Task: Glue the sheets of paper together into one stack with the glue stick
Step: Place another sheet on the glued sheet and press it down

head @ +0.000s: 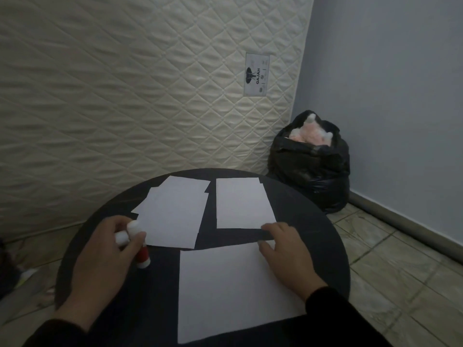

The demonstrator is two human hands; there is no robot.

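On a round black table (305, 211) lie white paper sheets. A loose pile of sheets (172, 211) sits at the back left, a single sheet (241, 204) at the back right, and a larger sheet (230, 289) lies nearest me. My left hand (100, 259) grips a red glue stick (141, 254) with white ends, upright at the near left corner of the pile. My right hand (288, 254) rests with spread fingers on the far right corner of the near sheet, fingertips by the back-right sheet's near edge.
A quilted cream mattress (140, 91) stands upright behind the table. A black rubbish bag (310, 166) with pink stuffing sits in the corner by the blue wall (390, 91). Tiled floor (400, 271) lies to the right.
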